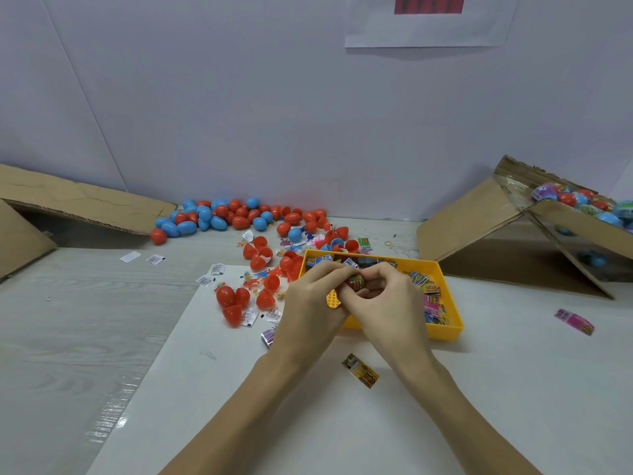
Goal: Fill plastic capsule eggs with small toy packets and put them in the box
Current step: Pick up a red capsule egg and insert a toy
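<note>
Centre frame: left hand [310, 299] and right hand [387, 299] pinch one glossy toy packet [356, 282] over yellow plastic tray [448, 323]; smooth red and blue egg shells [219, 217] heaped behind.

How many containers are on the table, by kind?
Cardboard boxes: 2 (left box, right box)
Yellow tray: 1
Total: 3
</note>
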`<state>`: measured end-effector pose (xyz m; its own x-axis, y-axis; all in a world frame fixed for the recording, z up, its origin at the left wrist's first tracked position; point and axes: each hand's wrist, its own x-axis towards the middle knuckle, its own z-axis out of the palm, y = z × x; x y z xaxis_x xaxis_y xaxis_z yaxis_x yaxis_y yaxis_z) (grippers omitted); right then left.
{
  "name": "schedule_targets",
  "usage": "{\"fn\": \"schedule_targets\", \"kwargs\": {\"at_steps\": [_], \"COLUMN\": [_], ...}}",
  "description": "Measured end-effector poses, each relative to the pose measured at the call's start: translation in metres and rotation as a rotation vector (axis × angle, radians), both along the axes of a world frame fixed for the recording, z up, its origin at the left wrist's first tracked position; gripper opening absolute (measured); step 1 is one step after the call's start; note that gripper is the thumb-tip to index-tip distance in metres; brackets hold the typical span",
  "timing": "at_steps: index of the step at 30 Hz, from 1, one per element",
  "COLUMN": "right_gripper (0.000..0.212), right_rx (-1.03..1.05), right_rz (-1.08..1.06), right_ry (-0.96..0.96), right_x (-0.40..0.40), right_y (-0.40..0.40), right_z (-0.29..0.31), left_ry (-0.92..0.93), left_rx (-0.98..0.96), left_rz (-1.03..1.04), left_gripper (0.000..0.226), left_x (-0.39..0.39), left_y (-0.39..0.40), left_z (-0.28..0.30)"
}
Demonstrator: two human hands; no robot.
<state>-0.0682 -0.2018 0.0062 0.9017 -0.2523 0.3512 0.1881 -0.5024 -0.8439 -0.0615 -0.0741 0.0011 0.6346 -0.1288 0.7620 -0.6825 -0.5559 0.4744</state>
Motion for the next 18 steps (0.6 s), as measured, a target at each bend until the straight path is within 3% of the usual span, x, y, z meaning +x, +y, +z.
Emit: {"fn": "schedule_targets", "kwargs": {"at_steps": [5,12,18], "right_gripper": [0.023,0.030,0.037], "right_rx": [-0.042,0.050,0.414], "right_rz": [-0.008,0.073,0.384], "right_ry": [-0.011,-0.009,0.248], "right_x": [-0.001,0.002,0.009], "right_y": [0.002,-0.001,-0.017], "right_z": [0.001,0.004,0.014], "left_ry": [0.004,0.016,0.088], "left_rx": [0.005,0.023,-0.133], "left_rz": [0.011,0.016,-0.118], "left_gripper": [0.032,0.042,0.034], "left_x": [0.000,0.006,0.012], "left_y": [-0.002,0.006,0.017], "left_z": [0.002,0.004,0.007]}}
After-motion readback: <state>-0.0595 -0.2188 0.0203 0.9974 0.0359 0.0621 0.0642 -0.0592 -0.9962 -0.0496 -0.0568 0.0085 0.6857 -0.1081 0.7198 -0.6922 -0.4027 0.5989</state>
